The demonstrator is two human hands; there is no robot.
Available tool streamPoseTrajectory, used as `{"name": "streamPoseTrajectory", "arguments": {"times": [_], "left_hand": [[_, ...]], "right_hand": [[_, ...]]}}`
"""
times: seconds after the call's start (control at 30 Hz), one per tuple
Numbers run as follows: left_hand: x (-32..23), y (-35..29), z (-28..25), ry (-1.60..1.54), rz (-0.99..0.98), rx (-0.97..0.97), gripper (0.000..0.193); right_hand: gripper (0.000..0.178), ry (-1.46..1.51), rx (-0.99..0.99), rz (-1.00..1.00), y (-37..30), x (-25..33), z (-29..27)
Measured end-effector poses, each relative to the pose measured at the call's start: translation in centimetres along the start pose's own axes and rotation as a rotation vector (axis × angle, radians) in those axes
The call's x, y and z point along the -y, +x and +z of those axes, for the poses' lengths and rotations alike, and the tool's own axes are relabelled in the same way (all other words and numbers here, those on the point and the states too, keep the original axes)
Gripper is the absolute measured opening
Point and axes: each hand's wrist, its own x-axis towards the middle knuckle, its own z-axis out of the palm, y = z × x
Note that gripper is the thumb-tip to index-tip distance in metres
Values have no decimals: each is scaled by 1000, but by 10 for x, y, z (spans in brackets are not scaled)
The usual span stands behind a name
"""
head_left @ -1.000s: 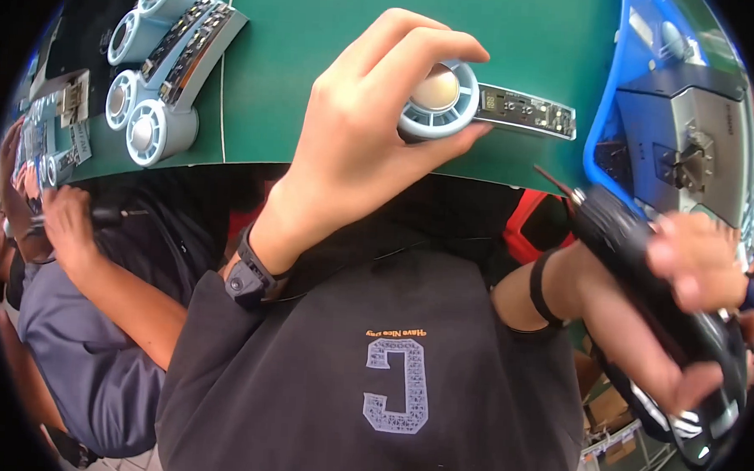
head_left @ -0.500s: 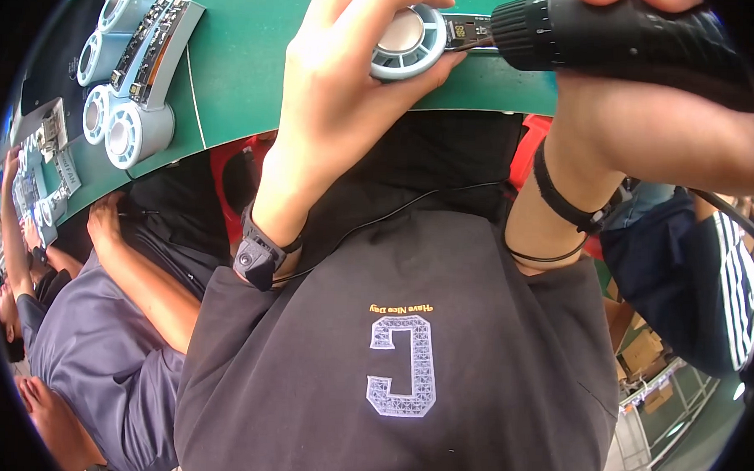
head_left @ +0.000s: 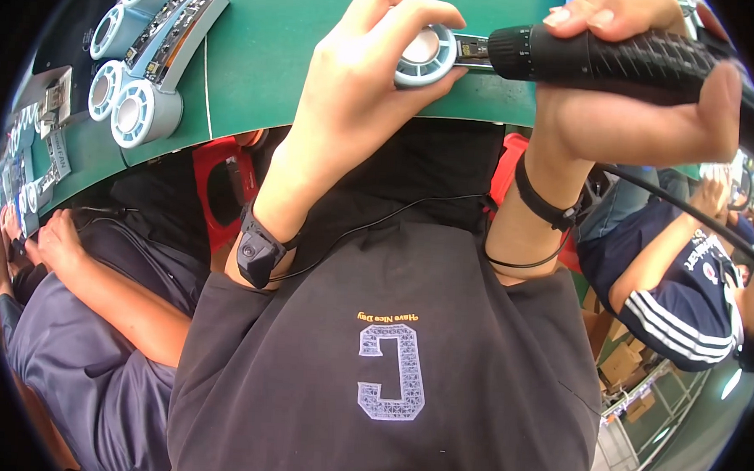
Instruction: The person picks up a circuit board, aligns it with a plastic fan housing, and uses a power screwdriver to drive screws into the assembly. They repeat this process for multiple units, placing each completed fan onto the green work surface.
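My left hand (head_left: 346,83) is closed around the round head of a light blue fan housing (head_left: 442,66), steadying it on the green table. A narrow circuit board (head_left: 472,48) shows in the housing's handle, pointing right. My right hand (head_left: 630,124) grips a black electric screwdriver (head_left: 561,55) lying almost level, fingers over its top and thumb toward its rear. Its ringed nose is over the handle's right part; the bit and its contact point are hidden.
Several more light blue fan housings (head_left: 151,112) with exposed circuit boards (head_left: 179,42) stand at the left of the green table (head_left: 268,37). A seated person (head_left: 95,341) is close on my left, and another (head_left: 669,299) sits at the right. A black cable (head_left: 673,202) runs at right.
The whole view has shifted slightly, and more of my right hand and the screwdriver's grip shows. My left hand still holds the fan housing, and the nose remains over its handle.
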Motion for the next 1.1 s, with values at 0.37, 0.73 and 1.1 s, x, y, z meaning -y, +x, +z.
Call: {"name": "streamPoseTrajectory", "arguments": {"times": [0.37, 0.73, 1.1], "left_hand": [[-38, 25, -13, 263, -505, 370, 47], [-43, 17, -20, 262, -567, 374, 40], [-49, 9, -29, 179, -629, 311, 43]], "right_hand": [[65, 119, 99, 71, 10, -3, -7], [67, 255, 217, 100, 2, -3, 2], [61, 173, 268, 212, 3, -15, 16]]}}
